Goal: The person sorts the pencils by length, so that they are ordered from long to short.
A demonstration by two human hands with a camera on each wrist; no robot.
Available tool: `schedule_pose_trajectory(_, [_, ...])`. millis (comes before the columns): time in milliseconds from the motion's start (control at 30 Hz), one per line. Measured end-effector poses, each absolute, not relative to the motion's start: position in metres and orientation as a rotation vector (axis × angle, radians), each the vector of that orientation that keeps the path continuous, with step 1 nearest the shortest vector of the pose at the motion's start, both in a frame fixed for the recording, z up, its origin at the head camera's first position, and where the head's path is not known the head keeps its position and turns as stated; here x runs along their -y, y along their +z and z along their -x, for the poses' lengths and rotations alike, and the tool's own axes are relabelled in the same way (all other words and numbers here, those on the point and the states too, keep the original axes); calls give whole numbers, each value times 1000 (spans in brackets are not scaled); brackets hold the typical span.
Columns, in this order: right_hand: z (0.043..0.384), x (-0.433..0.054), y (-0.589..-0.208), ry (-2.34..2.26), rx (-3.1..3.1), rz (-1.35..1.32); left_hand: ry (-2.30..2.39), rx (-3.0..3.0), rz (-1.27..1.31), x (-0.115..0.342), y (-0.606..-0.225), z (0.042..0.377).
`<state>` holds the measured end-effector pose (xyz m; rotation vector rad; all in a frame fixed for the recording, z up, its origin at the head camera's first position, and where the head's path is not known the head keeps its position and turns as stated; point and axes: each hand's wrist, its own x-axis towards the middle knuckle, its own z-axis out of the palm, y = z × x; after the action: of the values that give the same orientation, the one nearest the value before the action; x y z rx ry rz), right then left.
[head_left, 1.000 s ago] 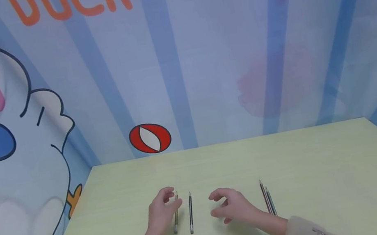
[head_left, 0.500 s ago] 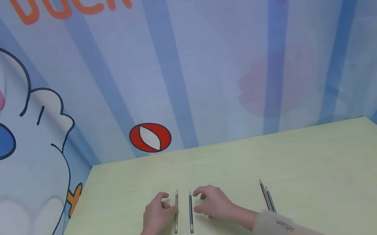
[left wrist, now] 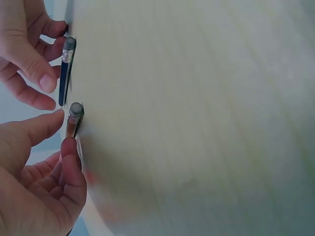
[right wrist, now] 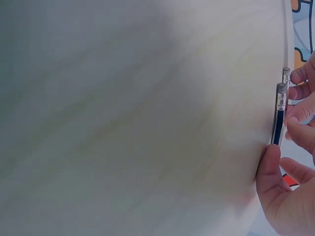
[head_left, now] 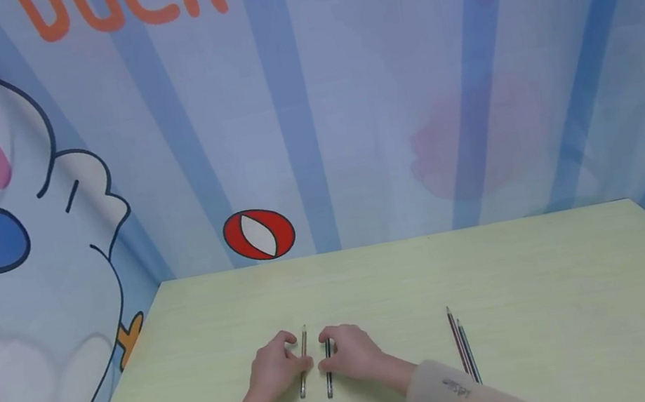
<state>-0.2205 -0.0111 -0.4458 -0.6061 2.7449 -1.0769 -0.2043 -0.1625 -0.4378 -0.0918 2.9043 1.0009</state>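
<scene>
My left hand is low over the table around a light brownish pencil, its thumb crossing in front of the shaft. In the left wrist view, thumb and finger stand apart on either side of this pencil's eraser end. Just to the right, my right hand straddles a dark pencil. A fingertip lies against that shaft in the right wrist view, the thumb slightly off it. Both pencils lie nearly parallel, tips away from me. Neither hand visibly pinches.
Farther right lie two more pencils, one reddish-dark and one bluish, side by side near my right sleeve. The pale yellow-green table ends at a printed cartoon cloth behind.
My right hand has moved left from beside the dark pencil's right until it reaches around it. The left hand has shifted slightly about the light brownish pencil. The pencils have stayed put.
</scene>
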Motion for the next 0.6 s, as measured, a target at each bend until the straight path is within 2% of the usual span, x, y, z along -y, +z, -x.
schedule_pose_trajectory(600, [220,12,-449,-1010,-2783,546,885,-2949,65,157,-445,206])
